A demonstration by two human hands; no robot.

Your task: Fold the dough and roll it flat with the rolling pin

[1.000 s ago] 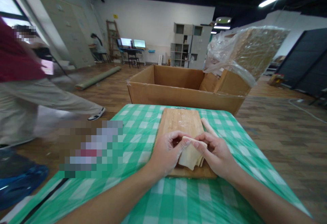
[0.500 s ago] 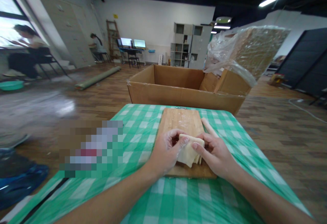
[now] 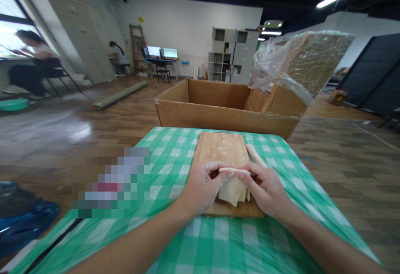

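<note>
A thin, pale sheet of dough (image 3: 233,191) hangs in soft folds over the near half of a wooden cutting board (image 3: 220,145). My left hand (image 3: 206,184) pinches its upper left edge between thumb and fingers, with flour on the skin. On the other side, my right hand (image 3: 264,184) pinches the upper right edge, the two thumbs close together. The dough's top edge is turned over between the hands, and its lower corners droop toward the board. Beside the board's right edge lies a rolling pin (image 3: 255,155), its near end hidden behind my right hand. White flour dusts the board.
A green checked cloth (image 3: 168,161) covers the table. Beyond its far edge stands a big open cardboard box (image 3: 225,115), with a plastic-wrapped piece (image 3: 318,66) at its right. A blurred-out patch (image 3: 115,178) lies at the left. Two people sit farther back at left.
The dough's top edge has been folded over and now forms a straighter rim between my hands. My thumbs have come closer together; the board and rolling pin stay put.
</note>
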